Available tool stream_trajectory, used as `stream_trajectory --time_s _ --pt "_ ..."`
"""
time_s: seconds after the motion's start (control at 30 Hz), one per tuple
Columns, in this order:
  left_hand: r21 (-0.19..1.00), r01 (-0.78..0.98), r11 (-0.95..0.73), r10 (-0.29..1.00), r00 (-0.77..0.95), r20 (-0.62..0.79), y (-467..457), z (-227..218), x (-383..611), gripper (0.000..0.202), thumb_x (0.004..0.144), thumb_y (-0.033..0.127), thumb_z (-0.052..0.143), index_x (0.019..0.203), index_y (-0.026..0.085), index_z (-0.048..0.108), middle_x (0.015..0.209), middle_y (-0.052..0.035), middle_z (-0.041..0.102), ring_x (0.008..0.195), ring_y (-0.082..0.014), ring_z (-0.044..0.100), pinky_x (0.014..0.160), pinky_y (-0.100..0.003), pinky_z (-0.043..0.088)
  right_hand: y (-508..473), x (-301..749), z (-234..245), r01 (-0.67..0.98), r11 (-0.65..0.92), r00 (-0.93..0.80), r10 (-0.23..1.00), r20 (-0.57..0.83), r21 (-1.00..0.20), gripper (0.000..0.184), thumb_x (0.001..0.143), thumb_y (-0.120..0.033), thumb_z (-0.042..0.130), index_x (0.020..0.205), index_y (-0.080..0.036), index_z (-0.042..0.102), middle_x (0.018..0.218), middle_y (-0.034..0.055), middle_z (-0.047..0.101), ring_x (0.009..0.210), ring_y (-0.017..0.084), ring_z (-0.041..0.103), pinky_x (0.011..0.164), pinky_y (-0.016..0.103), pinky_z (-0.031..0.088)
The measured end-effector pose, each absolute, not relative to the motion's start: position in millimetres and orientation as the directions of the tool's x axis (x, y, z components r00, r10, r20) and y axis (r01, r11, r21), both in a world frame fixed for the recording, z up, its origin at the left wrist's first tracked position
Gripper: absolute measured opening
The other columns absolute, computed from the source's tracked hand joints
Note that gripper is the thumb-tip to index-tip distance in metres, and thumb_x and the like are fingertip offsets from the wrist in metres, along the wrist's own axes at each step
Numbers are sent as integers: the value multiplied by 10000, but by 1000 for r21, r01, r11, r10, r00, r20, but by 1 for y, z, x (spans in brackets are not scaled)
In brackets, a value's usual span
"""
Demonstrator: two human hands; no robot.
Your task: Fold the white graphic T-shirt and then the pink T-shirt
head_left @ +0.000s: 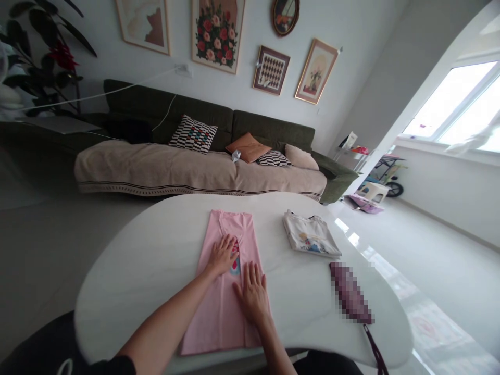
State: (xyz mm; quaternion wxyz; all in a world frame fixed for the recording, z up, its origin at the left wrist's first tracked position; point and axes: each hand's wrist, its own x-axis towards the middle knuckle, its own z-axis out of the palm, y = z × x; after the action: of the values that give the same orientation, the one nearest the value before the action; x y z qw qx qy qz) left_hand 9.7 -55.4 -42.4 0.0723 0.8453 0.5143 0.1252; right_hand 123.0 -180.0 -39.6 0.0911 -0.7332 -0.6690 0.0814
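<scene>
A pink shirt (pixel 211 323) lies on the white table in front of me, its sides folded inward into a long strip. Part of a red and blue print shows near its middle. My left hand (pixel 223 254) rests flat on the cloth beside the print and covers some of it. Lower and to the right, my right hand (pixel 253 292) presses flat on the shirt's right side, fingers stretched out. Neither hand grips the fabric.
On the white table (pixel 136 281), a folded white shirt (pixel 312 234) lies to the right. Nearer the right edge is a blurred-out purple item (pixel 350 294) with a dark strap (pixel 375 349). A green sofa (pixel 273 125) with a beige cover and cushions stands behind.
</scene>
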Motion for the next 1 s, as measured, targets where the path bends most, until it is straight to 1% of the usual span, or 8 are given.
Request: stream_trajectory --time_s 0.17,0.37,0.53,0.63,0.73,0.8,0.9,1.0 --pt "280 846 -453 891 442 104 -59 -18 7 549 844 414 370 1348 203 311 1433 -108 253 1318 -266 196 1019 -520 199 -216 119 -27 962 -73 48 994 -98 -262 672 860 -534 264 1389 -136 152 1445 118 121 1333 249 61 1047 491 150" --pt "332 822 -463 885 410 220 -153 -13 -37 630 872 458 297 1399 152 138 1455 -119 162 1334 -256 119 1040 -458 212 -291 147 -15 942 113 -153 983 -105 -317 803 779 -547 435 1395 -161 94 1447 78 95 1333 238 64 1057 424 202" --pt "272 706 -654 755 629 182 -244 -42 -97 757 783 517 478 1398 267 114 1449 -78 182 1315 -288 190 1027 -450 270 -308 165 -2 949 143 -186 973 -137 -279 854 743 -437 512 1390 -149 34 1450 67 47 1335 228 27 1070 426 178" --pt "208 700 -684 729 671 140 -262 -51 -110 820 702 335 625 1379 334 161 1448 -54 182 1300 -307 226 1012 -470 301 -306 163 -11 962 157 -196 967 -164 -222 692 778 -227 427 1385 -211 94 1443 20 93 1332 200 71 1074 433 169" --pt "143 719 -680 733 662 156 -262 -55 -111 823 680 51 513 1357 387 188 1429 -2 248 1282 -251 290 1010 -431 331 -309 161 -26 972 161 -179 979 -94 -174 644 777 -66 293 1366 -284 151 1422 -27 161 1319 181 152 1065 444 206" --pt "138 698 -702 712 684 158 -261 -58 -112 830 671 -34 403 1338 422 213 1394 38 325 1254 -199 349 1003 -382 359 -315 164 -34 966 194 -205 977 -52 -172 661 766 -49 295 1354 -316 158 1403 -38 208 1303 198 210 1047 462 248" --pt "236 639 -732 676 725 133 -264 -60 -121 790 700 -35 337 1316 450 245 1349 72 390 1212 -169 410 985 -342 385 -327 171 -41 947 236 -258 963 -75 -219 653 770 -96 336 1337 -373 166 1377 -55 262 1276 231 275 1022 499 283" --pt "398 539 -742 616 782 90 -273 -56 -133 632 752 100 411 1260 474 359 1279 91 481 1144 -182 489 949 -316 414 -341 178 -42 907 254 -323 931 -170 -335 549 803 -295 404 1300 -456 235 1336 -71 354 1228 266 362 984 518 332"
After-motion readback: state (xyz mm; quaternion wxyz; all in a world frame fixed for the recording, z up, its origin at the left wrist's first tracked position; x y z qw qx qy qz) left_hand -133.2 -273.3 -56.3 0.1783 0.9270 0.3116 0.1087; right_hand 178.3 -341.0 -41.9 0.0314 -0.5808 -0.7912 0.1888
